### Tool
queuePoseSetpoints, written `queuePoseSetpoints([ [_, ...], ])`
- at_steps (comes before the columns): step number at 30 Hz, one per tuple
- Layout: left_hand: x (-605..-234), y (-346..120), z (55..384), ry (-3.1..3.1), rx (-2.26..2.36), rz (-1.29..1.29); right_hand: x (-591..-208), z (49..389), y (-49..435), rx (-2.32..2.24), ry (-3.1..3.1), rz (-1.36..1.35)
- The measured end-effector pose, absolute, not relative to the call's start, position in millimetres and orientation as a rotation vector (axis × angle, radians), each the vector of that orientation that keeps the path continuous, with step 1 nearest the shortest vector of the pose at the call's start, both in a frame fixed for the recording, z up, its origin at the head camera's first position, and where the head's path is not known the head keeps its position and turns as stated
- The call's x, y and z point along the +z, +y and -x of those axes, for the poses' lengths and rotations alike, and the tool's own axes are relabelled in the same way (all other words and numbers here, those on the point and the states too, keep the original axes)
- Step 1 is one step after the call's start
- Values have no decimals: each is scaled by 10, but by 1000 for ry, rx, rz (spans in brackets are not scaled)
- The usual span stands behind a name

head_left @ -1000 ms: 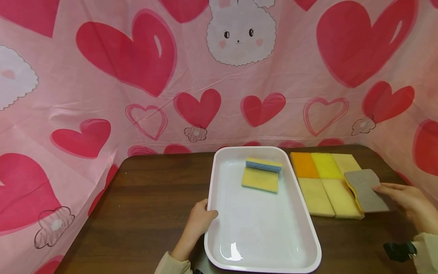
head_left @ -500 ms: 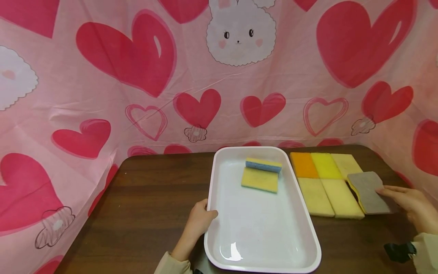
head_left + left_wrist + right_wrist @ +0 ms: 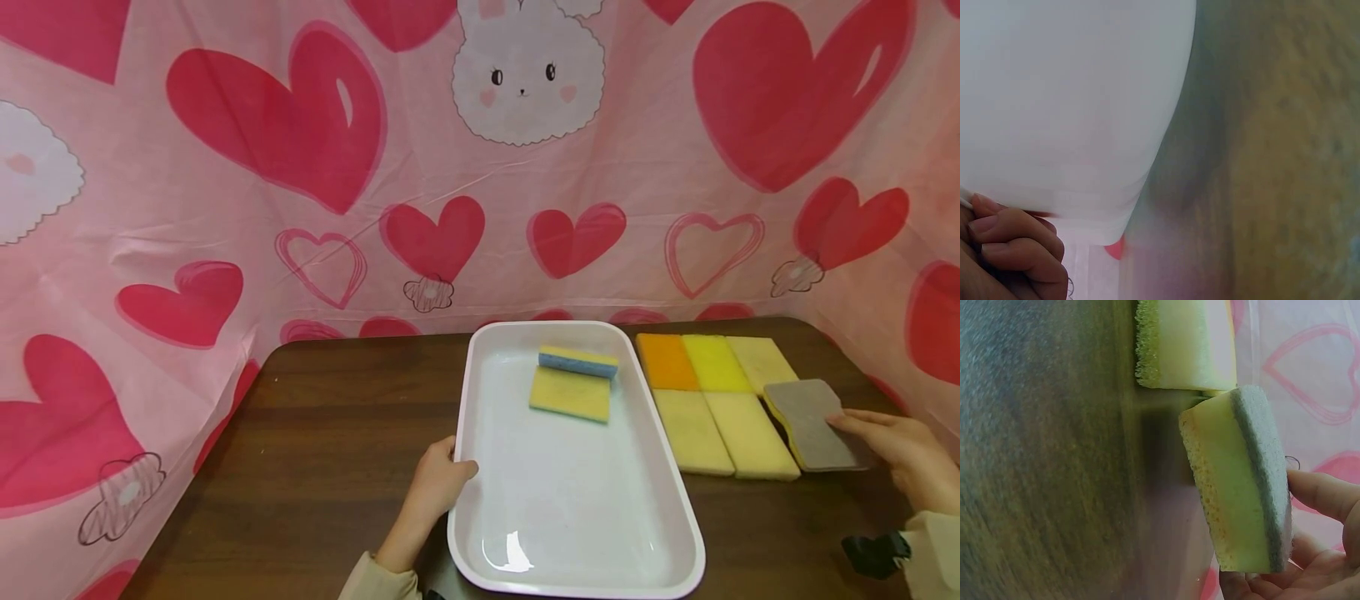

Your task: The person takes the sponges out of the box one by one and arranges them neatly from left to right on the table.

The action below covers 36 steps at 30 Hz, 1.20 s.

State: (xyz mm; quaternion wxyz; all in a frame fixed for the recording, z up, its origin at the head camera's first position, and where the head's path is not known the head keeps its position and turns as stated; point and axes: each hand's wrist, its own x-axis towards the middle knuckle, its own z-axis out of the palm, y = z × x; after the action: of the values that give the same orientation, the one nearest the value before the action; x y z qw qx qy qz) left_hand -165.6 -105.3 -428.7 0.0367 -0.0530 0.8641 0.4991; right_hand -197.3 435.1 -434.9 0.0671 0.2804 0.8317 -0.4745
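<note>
My left hand (image 3: 438,479) grips the left rim of a white tray (image 3: 573,517), thumb over the edge; the left wrist view has curled fingers (image 3: 1029,250) at the tray's wall. Inside the tray one sponge (image 3: 572,396) lies yellow side up, and behind it a yellow-and-blue sponge (image 3: 577,362) stands on its long edge. At the right, my right hand (image 3: 907,450) pinches a yellow sponge with a grey scouring face (image 3: 813,425), grey side up. In the right wrist view this held sponge (image 3: 1241,487) is tilted beside another sponge (image 3: 1185,344).
Several sponges lie side by side to the tray's right: an orange one (image 3: 666,362), a bright yellow one (image 3: 716,363) and pale yellow ones (image 3: 692,432). The dark wooden table (image 3: 337,433) extends left. A pink heart-patterned cloth (image 3: 502,175) hangs behind.
My right hand and the grey-faced sponge have shifted slightly right and nearer, off the neighbouring pale yellow sponge. The left hand and the tray have stayed in place.
</note>
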Motion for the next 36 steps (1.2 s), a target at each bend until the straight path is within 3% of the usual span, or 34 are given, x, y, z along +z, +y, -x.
queuePoseSetpoints([
  [36,-4276,-1052,1650,2650,1552,150,-4325,1946,4224,-1393,2431,-773],
])
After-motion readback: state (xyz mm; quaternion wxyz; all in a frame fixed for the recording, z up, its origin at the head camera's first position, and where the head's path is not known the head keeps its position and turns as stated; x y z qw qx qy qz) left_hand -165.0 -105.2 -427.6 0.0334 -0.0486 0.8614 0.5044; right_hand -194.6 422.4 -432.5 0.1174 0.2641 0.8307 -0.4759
